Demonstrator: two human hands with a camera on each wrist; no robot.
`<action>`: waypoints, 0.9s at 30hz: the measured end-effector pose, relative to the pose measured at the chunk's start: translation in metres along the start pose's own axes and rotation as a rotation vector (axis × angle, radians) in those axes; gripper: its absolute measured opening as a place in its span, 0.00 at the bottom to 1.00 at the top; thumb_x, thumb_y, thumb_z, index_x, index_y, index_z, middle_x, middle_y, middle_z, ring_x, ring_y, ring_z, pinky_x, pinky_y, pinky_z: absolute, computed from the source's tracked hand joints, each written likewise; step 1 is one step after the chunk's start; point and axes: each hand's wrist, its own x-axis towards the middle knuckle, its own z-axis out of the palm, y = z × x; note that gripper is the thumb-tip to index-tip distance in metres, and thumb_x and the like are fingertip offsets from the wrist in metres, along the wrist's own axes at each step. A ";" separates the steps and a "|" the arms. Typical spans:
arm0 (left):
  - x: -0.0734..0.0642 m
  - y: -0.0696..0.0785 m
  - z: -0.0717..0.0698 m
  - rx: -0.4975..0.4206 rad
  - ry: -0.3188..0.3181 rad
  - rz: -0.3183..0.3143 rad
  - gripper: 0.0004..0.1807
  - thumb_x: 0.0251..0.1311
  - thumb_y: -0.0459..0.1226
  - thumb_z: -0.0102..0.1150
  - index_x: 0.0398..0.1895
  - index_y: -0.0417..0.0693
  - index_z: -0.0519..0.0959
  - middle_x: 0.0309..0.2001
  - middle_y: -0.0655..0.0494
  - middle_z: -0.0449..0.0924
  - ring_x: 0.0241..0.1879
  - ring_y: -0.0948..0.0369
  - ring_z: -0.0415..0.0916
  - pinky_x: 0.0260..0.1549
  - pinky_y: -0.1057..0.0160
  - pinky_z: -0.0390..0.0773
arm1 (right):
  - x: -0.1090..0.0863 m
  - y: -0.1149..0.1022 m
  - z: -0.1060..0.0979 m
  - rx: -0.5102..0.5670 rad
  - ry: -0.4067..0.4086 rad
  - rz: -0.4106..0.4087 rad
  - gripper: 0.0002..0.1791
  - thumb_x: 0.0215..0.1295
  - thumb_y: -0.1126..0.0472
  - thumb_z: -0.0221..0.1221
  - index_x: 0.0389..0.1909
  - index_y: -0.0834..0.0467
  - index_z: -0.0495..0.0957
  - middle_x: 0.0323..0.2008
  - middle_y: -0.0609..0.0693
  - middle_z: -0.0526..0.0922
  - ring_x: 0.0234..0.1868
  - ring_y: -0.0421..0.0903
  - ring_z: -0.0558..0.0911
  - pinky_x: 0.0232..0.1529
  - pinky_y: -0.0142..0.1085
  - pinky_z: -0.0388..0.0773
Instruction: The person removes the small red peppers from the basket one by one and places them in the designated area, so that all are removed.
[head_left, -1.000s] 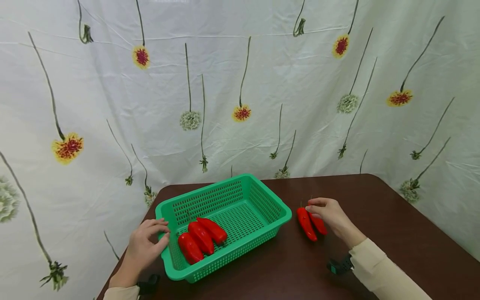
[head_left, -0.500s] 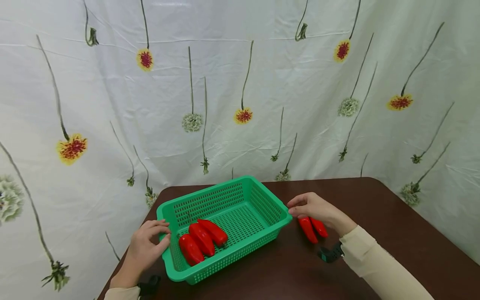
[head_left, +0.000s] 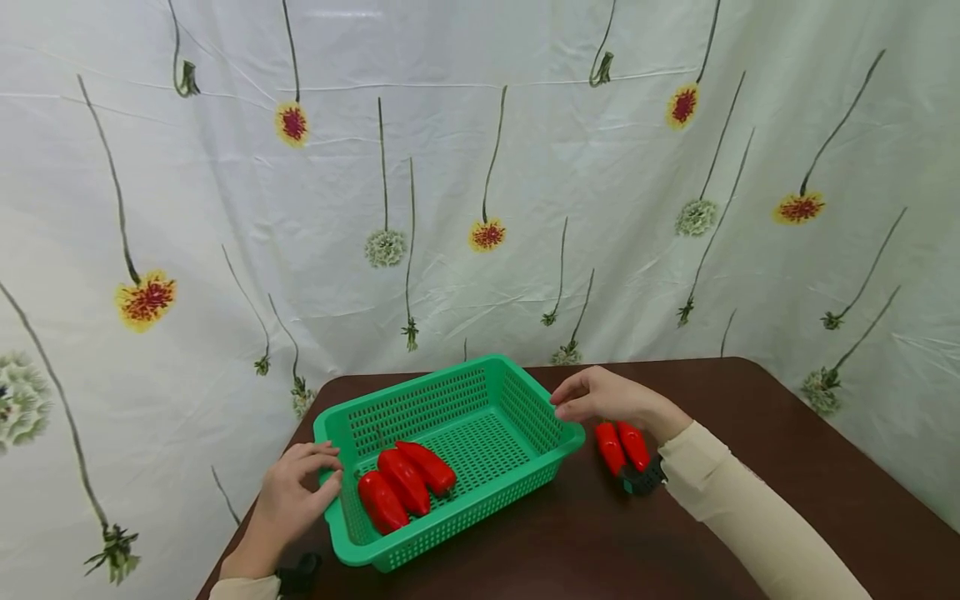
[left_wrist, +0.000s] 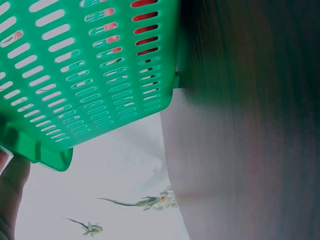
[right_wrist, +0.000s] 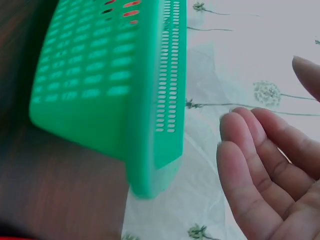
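A green plastic basket (head_left: 465,512) with slotted walls stands on the table with three red peppers (head_left: 403,482) lying in its left end. At its left rim is my left hand (head_left: 288,500), gripping the edge with thumb and fingers; a fingertip (left_wrist: 14,175) meets the rim in the left wrist view. My right hand (head_left: 611,404) hovers by the basket's right rim. Its loosely bent fingers hold nothing, and the right wrist view has them apart from the basket. Beneath that wrist, two more red peppers, one left (head_left: 609,446) and one right (head_left: 634,443), lie side by side.
The dark brown table (head_left: 735,467) reaches back to a pale cloth (head_left: 450,50) printed with flowers. A dark wrist strap (head_left: 643,477) partly overlaps the peppers on the table in the head view.
My right hand has moved left, from the two peppers on the table to the basket's right rim. The left hand, the basket and all the peppers stay in place.
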 end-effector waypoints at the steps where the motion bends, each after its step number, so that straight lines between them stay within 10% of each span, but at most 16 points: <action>1: 0.000 0.000 0.000 0.001 0.000 -0.001 0.10 0.41 0.23 0.69 0.22 0.46 0.85 0.36 0.50 0.87 0.45 0.64 0.79 0.51 0.87 0.63 | 0.002 -0.002 0.000 -0.005 -0.011 0.000 0.26 0.69 0.57 0.61 0.62 0.70 0.74 0.61 0.67 0.77 0.60 0.60 0.82 0.60 0.51 0.78; 27: 0.000 0.003 -0.001 0.007 0.013 0.013 0.10 0.41 0.23 0.69 0.22 0.48 0.85 0.36 0.52 0.87 0.43 0.53 0.80 0.51 0.86 0.64 | 0.059 -0.049 0.012 -0.004 -0.149 -0.068 0.23 0.68 0.60 0.61 0.61 0.65 0.76 0.59 0.64 0.80 0.53 0.52 0.85 0.62 0.49 0.77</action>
